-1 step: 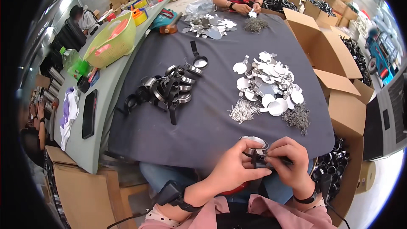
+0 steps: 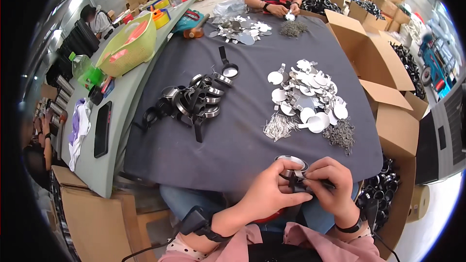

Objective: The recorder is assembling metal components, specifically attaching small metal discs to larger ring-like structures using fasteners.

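Silver-and-black round metal piece point(image 2: 292, 158), apparently unfinished, was clamped in the left hand point(image 2: 264, 183) by the dark cloth-covered table's point(image 2: 242, 140) near edge; the right hand's point(image 2: 332, 180) fingertips pinched together against it. Loose white metal discs point(image 2: 306, 101) lay unused.

Passage: mid cloth point(image 2: 247, 121) | obstacles: black rings point(image 2: 212, 101) left, silver discs point(image 2: 306, 90) right, held ring point(image 2: 291, 159) near edge
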The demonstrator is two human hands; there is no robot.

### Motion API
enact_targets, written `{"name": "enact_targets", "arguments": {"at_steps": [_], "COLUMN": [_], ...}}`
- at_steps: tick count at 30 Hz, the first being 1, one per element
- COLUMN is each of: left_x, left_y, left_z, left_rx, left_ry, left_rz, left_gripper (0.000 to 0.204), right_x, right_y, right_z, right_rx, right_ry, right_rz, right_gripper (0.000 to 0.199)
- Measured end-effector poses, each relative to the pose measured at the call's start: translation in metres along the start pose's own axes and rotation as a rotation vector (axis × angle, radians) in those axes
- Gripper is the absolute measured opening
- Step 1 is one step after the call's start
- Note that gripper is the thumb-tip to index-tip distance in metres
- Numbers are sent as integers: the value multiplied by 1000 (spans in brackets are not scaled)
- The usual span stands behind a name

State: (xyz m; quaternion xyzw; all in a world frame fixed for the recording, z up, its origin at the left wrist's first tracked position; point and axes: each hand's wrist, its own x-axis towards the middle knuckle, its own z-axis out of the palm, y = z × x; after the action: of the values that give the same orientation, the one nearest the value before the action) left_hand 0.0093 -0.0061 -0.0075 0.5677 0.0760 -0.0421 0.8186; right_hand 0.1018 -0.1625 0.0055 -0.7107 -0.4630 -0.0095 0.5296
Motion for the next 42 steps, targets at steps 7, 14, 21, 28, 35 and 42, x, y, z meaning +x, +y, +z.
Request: {"name": "enact_targets", "arguments": {"at_steps": [7,14,21,28,35,42], "left_x": [-6,-9,-11,-11,-8,-6], "left_y": [1,-8,-5,-39,-46,-41], "left_z": [-2,-11,-16,-43,-54,-57], "left_rx": [67,-69,-151,-51,-192,-374], "left_ry": [3,-94,-286,6,203,242], "left_rz": [-30,125,-50,-47,-110,-60], "left_gripper": [59,38,28,23,22,23], "right_x": [0,7,14,32,53,58], "right_y": [-1,6,16,74,157,162], "right_z": [7,-4,-13,1,47,47], "right_rx": [-83,60,292,108,-598,-507], "right_ry": [2,-171,-458,-392,-492,-497], "right_rz": [-80,-158,-110,110,-16,58], "right_gripper": [22,22,18,18,11,8]}}
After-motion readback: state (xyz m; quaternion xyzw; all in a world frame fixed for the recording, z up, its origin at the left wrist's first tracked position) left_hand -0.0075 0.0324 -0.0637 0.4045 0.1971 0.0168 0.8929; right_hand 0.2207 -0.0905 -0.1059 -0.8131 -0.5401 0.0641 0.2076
